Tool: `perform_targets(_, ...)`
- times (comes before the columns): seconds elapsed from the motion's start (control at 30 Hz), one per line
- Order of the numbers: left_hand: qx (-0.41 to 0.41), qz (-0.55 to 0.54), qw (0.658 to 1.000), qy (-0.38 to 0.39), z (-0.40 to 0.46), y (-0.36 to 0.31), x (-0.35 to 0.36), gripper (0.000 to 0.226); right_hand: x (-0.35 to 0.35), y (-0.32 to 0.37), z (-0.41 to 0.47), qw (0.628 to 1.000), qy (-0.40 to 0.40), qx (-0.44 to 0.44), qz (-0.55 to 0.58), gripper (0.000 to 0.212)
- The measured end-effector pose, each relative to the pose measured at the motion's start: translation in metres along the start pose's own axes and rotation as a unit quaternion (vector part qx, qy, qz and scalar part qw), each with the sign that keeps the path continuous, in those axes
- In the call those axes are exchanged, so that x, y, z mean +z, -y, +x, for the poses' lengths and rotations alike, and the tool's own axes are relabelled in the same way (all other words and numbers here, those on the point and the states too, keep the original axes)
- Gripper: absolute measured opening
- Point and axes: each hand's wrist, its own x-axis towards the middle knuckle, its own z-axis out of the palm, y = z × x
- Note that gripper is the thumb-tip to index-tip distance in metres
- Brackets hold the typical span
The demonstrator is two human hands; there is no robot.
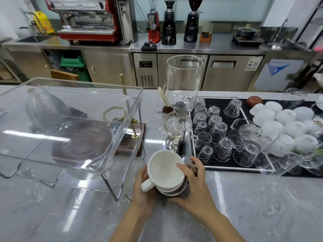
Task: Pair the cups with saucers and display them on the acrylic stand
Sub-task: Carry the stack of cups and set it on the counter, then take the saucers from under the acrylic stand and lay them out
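Both hands are holding a white cup (pixel 165 169) stacked on saucers (pixel 172 189) just above the marble counter (pixel 244 206), right of the clear stand (pixel 70 119). The left hand (pixel 145 193) is curling under the handle; the right hand (pixel 194 186) is wrapping its fingers around the cup's rim and the stack.

Both forearms reached in from the near edge; the left hand (pixel 146 191) and right hand (pixel 194 187) curled their fingers (pixel 183 169) around one stack between them

Single head-worn wide-angle view, forward and down, close over the counter (pixel 244 198), back wall beyond
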Motion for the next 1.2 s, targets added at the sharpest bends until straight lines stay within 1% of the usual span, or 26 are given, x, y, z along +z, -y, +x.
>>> perform_targets(0.03,0.0,-0.002,1.0,-0.013,0.0,0.003,-0.001,0.061,0.0,0.0,-0.001,1.0,0.003,0.003,0.001,0.103)
perform_targets(0.1,0.031,0.015,0.999,-0.034,-0.003,0.006,-0.003,0.054,-0.002,0.0,-0.002,1.0,0.007,0.014,0.004,0.113)
perform_targets(0.13,0.054,0.04,0.996,-0.05,-0.005,0.006,-0.004,0.049,-0.004,0.001,-0.003,1.0,0.008,0.02,0.005,0.116)
perform_targets(0.2,0.078,0.076,0.991,-0.077,-0.009,0.008,-0.012,0.05,-0.007,0.005,-0.005,1.0,0.009,0.026,-0.003,0.122)
perform_targets(0.23,0.087,0.096,0.988,-0.086,-0.013,0.009,-0.016,0.047,-0.008,0.008,-0.007,1.0,0.009,0.026,-0.009,0.124)
perform_targets(0.3,0.11,0.175,0.973,-0.103,-0.018,0.013,-0.027,0.03,-0.012,0.017,-0.012,1.0,0.007,0.025,-0.016,0.128)
perform_targets(0.33,0.13,0.228,0.959,-0.106,-0.023,0.015,-0.03,0.023,-0.014,0.022,-0.015,1.0,-0.001,0.022,-0.02,0.128)
perform_targets(0.4,0.164,0.306,0.93,-0.122,-0.036,0.021,-0.039,0.02,-0.015,0.033,-0.021,0.999,-0.03,0.003,-0.029,0.122)
perform_targets(0.47,0.193,0.367,0.903,-0.112,-0.055,0.026,-0.044,0.016,-0.014,0.044,-0.028,0.997,-0.064,-0.026,-0.027,0.11)
perform_targets(0.5,0.207,0.391,0.892,-0.096,-0.065,0.028,-0.047,0.01,-0.012,0.049,-0.031,0.996,-0.078,-0.044,-0.024,0.102)
perform_targets(0.53,0.223,0.418,0.877,-0.085,-0.076,0.029,-0.053,0.01,-0.009,0.056,-0.035,0.994,-0.088,-0.063,-0.022,0.09)
perform_targets(0.57,0.246,0.448,0.856,-0.077,-0.081,0.031,-0.058,0.013,-0.008,0.06,-0.037,0.992,-0.097,-0.075,-0.022,0.076)
perform_targets(0.6,0.282,0.485,0.825,-0.076,-0.087,0.031,-0.064,0.015,-0.006,0.066,-0.04,0.991,-0.104,-0.083,-0.022,0.064)
perform_targets(0.63,0.336,0.518,0.782,-0.079,-0.092,0.029,-0.072,0.019,-0.004,0.071,-0.043,0.989,-0.11,-0.094,-0.025,0.055)
perform_targets(0.67,0.398,0.542,0.735,-0.085,-0.099,0.025,-0.077,0.017,-0.002,0.076,-0.045,0.987,-0.116,-0.104,-0.029,0.047)
perform_targets(0.7,0.456,0.551,0.693,-0.091,-0.102,0.021,-0.082,0.013,0.0,0.079,-0.046,0.985,-0.121,-0.115,-0.032,0.041)
perform_targets(0.73,0.501,0.552,0.659,-0.104,-0.106,0.017,-0.086,0.016,0.003,0.082,-0.047,0.984,-0.123,-0.127,-0.036,0.036)
perform_targets(0.77,0.533,0.548,0.634,-0.116,-0.11,0.012,-0.09,0.022,0.006,0.085,-0.048,0.982,-0.122,-0.139,-0.041,0.03)
perform_targets(0.8,0.549,0.548,0.617,-0.134,-0.114,0.006,-0.095,0.026,0.01,0.089,-0.049,0.98,-0.123,-0.15,-0.045,0.025)
perform_targets(0.9,0.567,0.564,0.577,-0.166,-0.128,-0.009,-0.108,0.034,0.023,0.103,-0.051,0.975,-0.128,-0.176,-0.037,0.015)
perform_targets(0.97,0.552,0.59,0.563,-0.175,-0.137,-0.017,-0.115,0.041,0.031,0.116,-0.053,0.972,-0.125,-0.196,-0.03,0.012)
perform_targets(1.07,0.517,0.62,0.557,-0.196,-0.149,-0.029,-0.13,0.051,0.045,0.136,-0.053,0.971,-0.106,-0.213,-0.02,0.014)
perform_targets(1.2,0.495,0.618,0.575,-0.203,-0.16,-0.041,-0.144,0.058,0.065,0.157,-0.053,0.972,-0.088,-0.217,0.003,0.018)
